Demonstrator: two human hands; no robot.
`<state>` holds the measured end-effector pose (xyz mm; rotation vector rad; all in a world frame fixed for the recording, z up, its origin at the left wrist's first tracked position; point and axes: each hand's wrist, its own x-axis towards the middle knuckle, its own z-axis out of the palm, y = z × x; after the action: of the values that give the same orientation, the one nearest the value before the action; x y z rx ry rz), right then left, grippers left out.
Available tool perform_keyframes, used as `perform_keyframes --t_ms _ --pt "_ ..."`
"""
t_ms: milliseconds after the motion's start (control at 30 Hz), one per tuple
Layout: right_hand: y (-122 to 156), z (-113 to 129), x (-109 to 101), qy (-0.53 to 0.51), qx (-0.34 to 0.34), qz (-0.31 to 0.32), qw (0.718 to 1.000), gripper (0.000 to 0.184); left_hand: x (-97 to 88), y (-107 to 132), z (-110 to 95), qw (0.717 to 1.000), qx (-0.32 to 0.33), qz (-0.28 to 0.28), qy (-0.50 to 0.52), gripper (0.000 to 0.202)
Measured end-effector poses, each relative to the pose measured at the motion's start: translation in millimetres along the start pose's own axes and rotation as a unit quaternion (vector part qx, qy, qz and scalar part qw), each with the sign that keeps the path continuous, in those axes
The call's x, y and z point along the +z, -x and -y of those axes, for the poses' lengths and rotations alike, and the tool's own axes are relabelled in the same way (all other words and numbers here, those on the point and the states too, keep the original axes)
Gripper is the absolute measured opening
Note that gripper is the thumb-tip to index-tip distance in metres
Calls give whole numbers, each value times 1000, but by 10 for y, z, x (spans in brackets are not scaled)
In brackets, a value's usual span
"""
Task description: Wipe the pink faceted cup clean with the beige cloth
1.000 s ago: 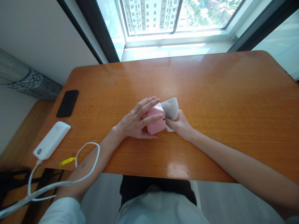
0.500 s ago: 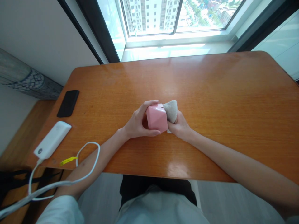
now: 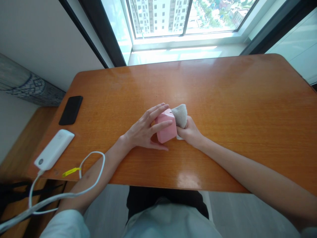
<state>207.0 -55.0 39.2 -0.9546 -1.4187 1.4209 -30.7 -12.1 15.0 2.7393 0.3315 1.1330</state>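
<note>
A glossy pink faceted object (image 3: 167, 133), block-like with a small dark slot on top, is just above the table in front of me. Over its left side and top lie the outstretched, spread fingers of my left hand (image 3: 146, 127). The thumb of that hand stands apart, below the object's lower edge. My right hand (image 3: 191, 133) is closed around a light grey cloth (image 3: 180, 115), which bunches up against the object's right side. The fingertips of my right hand are hidden behind the object and cloth.
On the left of the wooden table (image 3: 235, 115) lie a black phone (image 3: 71, 110) and a white power bank (image 3: 54, 149). A white cable (image 3: 101, 172) with a yellow tag (image 3: 71, 172) loops over my left forearm. A window (image 3: 184, 19) is beyond the table.
My left hand has loosened from its thumb-and-finger grip, its fingers spreading over the object and its thumb coming away. The pink object has turned slightly. My right hand keeps the cloth against it.
</note>
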Motion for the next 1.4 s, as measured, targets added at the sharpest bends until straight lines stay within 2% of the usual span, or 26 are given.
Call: perform_keyframes --t_ms 167,433,600,767,867,967,1067,1200,1300,1400 --pt "-15 -25 -11 1 3 -4 1000 16 -74 12 22 997 18 31 -72 114" --pt "22 -15 0 4 -1 -11 1000 13 -8 -36 -31 999 -18 -30 -9 107" --pt "31 -31 -3 25 -24 -9 999 10 36 -85 -95 990 -88 -67 85 116" --pt "22 -47 -16 52 -42 -15 998 8 66 -64 -123 954 -215 -67 196 109" --pt "26 -47 -19 53 -28 -16 998 9 87 -25 -120 946 -241 -57 209 112" --pt "32 -32 -15 39 -11 -8 999 8 99 0 -85 958 -203 -45 196 128" --pt "29 -17 -15 29 -14 -4 999 7 79 2 -32 984 -108 -41 136 138" --pt "7 -22 -23 28 -20 -16 999 6 6 -3 17 1000 1 -3 7 126" --pt "-6 -37 -28 28 -11 -14 999 10 -50 -5 38 998 33 11 -60 119" --pt "-12 -51 -34 33 1 -20 999 13 -82 -8 42 996 44 12 -78 112"
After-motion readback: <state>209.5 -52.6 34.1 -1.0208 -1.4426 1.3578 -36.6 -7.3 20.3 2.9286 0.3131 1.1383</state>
